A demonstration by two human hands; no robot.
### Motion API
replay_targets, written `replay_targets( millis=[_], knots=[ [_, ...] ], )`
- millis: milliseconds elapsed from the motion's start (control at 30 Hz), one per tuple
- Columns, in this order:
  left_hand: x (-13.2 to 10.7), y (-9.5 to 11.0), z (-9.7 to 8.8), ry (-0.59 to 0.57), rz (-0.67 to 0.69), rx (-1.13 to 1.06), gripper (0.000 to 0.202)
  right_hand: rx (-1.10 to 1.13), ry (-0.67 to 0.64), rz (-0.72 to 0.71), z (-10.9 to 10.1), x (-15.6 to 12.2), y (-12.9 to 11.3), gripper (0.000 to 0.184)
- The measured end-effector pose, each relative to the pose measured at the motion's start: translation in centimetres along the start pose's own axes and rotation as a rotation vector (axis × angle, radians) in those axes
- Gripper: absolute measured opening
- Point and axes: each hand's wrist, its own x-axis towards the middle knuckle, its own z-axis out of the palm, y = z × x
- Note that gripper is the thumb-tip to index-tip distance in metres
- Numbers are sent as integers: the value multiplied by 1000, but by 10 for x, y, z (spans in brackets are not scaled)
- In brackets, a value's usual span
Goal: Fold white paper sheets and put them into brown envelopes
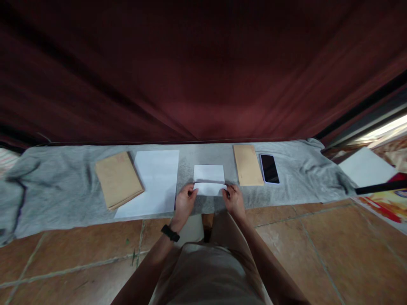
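Observation:
A white sheet of paper lies on the grey cloth in front of me, its near part folded up in a raised flap. My left hand pinches the flap's left end between thumb and fingers. At the right end, my right hand grips the same paper in a like pinch. Just beyond my right hand rests a single brown envelope. To the left of my left hand are larger white sheets, partly under a stack of brown envelopes.
A grey cloth covers the long narrow surface. A phone lies right of the single envelope. Dark red fabric hangs behind the far edge. At the far right are a white sheet and a dark bar.

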Motion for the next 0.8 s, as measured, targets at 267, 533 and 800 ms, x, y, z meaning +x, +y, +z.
replay_targets(
  millis=[267,533,800],
  knots=[
    [17,15,0,-60,-42,248,17,-156,-21,76,5,18,-3,21],
    [31,25,2,-104,-87,510,27,-228,30,72,12,31,-5,24],
    [47,27,5,-124,-101,572,32,-291,57,58,15,47,-5,25]
  ],
)
